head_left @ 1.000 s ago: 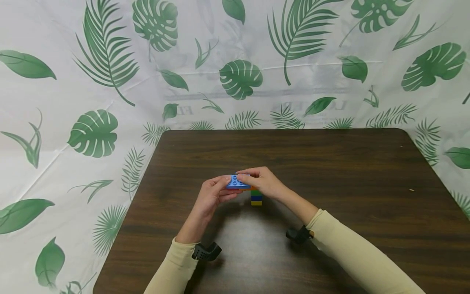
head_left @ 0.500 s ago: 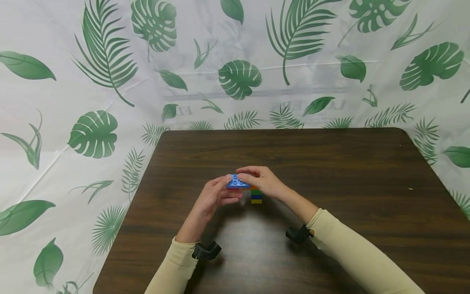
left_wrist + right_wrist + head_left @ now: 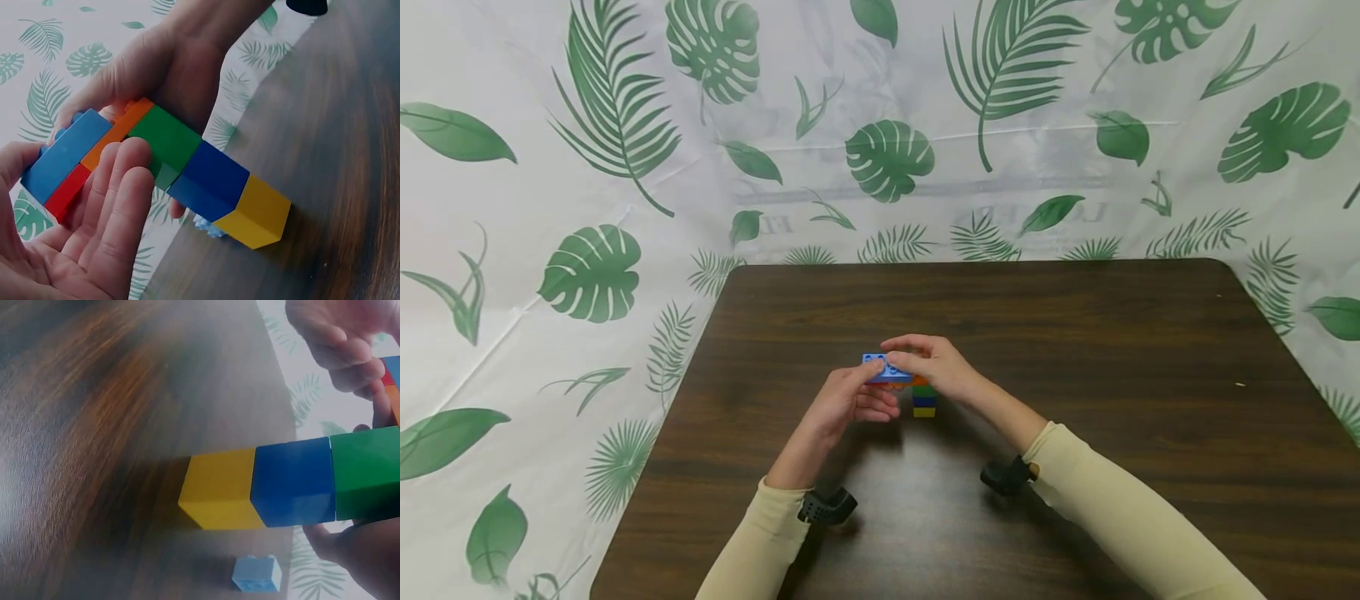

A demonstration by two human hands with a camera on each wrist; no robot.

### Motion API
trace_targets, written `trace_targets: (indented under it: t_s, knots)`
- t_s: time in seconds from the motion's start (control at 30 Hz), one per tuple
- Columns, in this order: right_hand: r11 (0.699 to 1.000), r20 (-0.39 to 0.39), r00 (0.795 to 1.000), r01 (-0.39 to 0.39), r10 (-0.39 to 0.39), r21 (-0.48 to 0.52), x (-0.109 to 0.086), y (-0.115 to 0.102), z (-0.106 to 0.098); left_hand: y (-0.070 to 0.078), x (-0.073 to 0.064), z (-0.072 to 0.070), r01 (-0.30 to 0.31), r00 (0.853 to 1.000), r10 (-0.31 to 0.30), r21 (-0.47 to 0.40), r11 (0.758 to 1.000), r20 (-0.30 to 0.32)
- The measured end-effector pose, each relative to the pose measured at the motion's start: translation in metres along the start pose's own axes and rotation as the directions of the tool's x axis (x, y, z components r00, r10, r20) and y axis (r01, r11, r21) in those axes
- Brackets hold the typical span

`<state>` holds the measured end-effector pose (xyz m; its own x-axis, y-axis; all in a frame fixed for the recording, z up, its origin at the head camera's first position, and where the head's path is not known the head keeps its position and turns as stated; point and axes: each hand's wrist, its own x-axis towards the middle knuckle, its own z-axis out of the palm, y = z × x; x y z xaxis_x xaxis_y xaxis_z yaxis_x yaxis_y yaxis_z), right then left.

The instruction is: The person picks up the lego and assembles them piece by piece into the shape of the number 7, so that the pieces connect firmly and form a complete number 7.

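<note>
A stack of toy building bricks is between my hands: a yellow brick (image 3: 256, 215) lowest, then a dark blue brick (image 3: 292, 482), a green brick (image 3: 165, 142) and an orange brick (image 3: 119, 134). Overhanging to the left are a lighter blue brick (image 3: 887, 367) on top and a red brick (image 3: 67, 192) beneath it. My left hand (image 3: 844, 400) pinches that overhanging end, thumb on the lighter blue brick, several fingers loosely bent below. From the far right side, my right hand (image 3: 943, 367) grips the stack, thumb on the lighter blue brick. Whether the yellow brick touches the table cannot be told.
A pale blue brick (image 3: 257, 574) sits on the dark wooden table (image 3: 1075, 350) behind the stack, hidden in the head view. A white leaf-patterned sheet (image 3: 820, 183) hangs behind and at the sides of the table.
My left hand's thumb has slid right over the lighter blue brick, and its lower fingers have dropped a little away from the underside. The right hand stays almost as it was.
</note>
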<state>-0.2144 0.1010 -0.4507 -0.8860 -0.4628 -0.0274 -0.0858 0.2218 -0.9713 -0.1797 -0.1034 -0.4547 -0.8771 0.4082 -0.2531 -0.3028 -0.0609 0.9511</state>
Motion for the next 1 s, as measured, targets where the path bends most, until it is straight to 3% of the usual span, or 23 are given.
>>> trace_targets:
  t_s: [0.23,0.5,0.7,0.83,1.0]
  knots:
    - [1.0,0.005,1.0,-0.012,0.012,0.025,0.002,0.002,-0.001,-0.002,0.0,0.003,-0.031,0.999,0.031,-0.029,0.999,-0.018]
    - [0.999,0.061,0.998,-0.026,0.029,-0.04,0.0,-0.001,-0.007,0.0,-0.002,0.003,0.012,0.999,-0.012,0.002,1.0,-0.037]
    - [0.988,-0.07,0.997,-0.043,0.033,-0.146,0.0,0.001,-0.024,0.003,-0.003,0.001,0.037,0.999,-0.036,0.024,0.999,-0.024]
    - [0.943,-0.147,0.989,-0.03,-0.02,-0.331,0.0,0.019,-0.033,0.004,-0.003,0.001,0.051,0.999,-0.051,0.014,0.999,-0.001]
    - [0.839,-0.159,0.986,-0.038,-0.058,-0.543,-0.001,0.046,-0.036,0.003,-0.004,0.003,0.052,0.999,-0.052,-0.06,0.997,-0.005]
